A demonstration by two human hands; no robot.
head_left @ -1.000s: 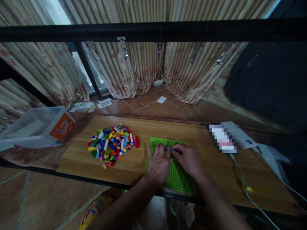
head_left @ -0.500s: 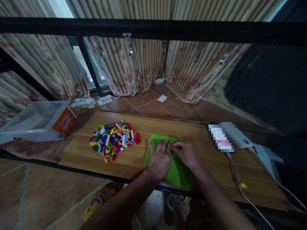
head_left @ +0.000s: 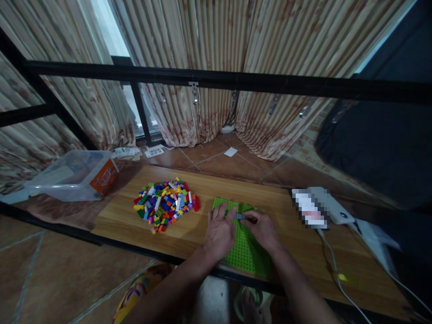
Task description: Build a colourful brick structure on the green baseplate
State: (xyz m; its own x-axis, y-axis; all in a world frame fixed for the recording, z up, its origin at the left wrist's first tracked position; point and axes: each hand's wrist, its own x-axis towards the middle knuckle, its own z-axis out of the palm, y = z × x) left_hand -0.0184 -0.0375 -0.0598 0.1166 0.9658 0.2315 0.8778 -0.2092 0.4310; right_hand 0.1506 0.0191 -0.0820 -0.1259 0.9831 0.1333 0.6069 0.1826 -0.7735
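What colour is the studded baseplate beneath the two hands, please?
The baseplate is bright green; it shows best in the head view.

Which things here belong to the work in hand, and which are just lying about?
In the work:
left hand, on green baseplate
right hand, pinching bluish-grey piece
brick pile, probably the supply

Seemingly lying about:
device with pixelated screen
white cable
clear bin
white paper slip

Your left forearm (head_left: 172,284) and right forearm (head_left: 299,280) reach forward, slanting in toward each other. Your left hand (head_left: 221,233) is back-up, its fingers (head_left: 222,211) pointing ahead and slightly bent. Your right hand (head_left: 265,229) turns inward, thumb (head_left: 250,223) and index finger (head_left: 252,214) drawn together in a pinch. Your hands sit near each other, uncrossed.
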